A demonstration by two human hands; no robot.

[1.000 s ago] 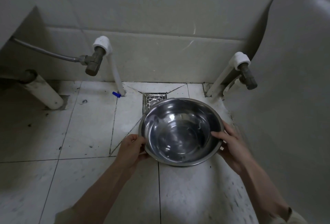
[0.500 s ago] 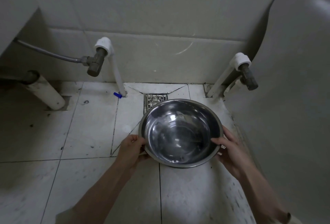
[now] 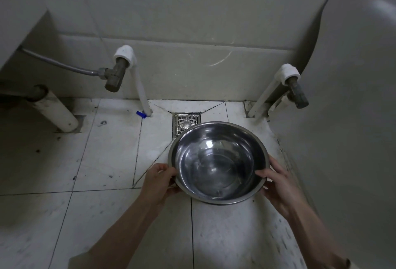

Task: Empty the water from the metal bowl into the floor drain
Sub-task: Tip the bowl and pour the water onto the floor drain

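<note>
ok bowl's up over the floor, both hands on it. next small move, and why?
Probably tip the far rim down toward the floor drain. The metal bowl sits roughly level with shallow water in it, left hand and right hand grip opposite sides, and its far edge already overlaps the grate.

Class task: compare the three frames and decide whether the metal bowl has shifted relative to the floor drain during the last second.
Barely. The metal bowl, held by the left hand and right hand, still overlaps the near right corner of the floor drain, as before.
</note>
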